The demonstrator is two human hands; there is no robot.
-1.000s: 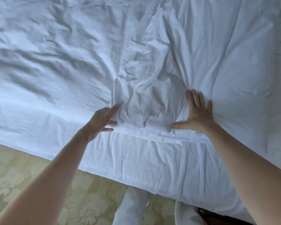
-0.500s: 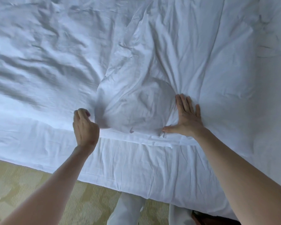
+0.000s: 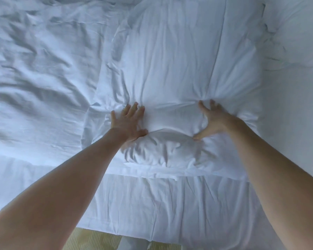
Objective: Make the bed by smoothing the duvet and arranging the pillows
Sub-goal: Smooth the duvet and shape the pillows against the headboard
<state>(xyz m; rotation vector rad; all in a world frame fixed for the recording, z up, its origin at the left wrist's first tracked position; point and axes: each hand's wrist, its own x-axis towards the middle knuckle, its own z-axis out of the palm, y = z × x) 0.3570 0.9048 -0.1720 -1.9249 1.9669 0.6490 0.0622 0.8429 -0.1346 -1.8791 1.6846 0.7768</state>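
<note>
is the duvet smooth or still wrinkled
Wrinkled. The duvet shows deep creases on the left, and a bunched lump sits between the left hand and right hand.

duvet open ahead (rumpled left) — unobstructed

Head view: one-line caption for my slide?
Left hand and right hand press flat, fingers spread, on the rumpled white duvet.

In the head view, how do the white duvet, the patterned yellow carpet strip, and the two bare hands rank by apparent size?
1. White duvet, filling most of the view.
2. Patterned yellow carpet strip along the bottom edge.
3. Left hand and right hand: they look alike, so unranked.
</note>
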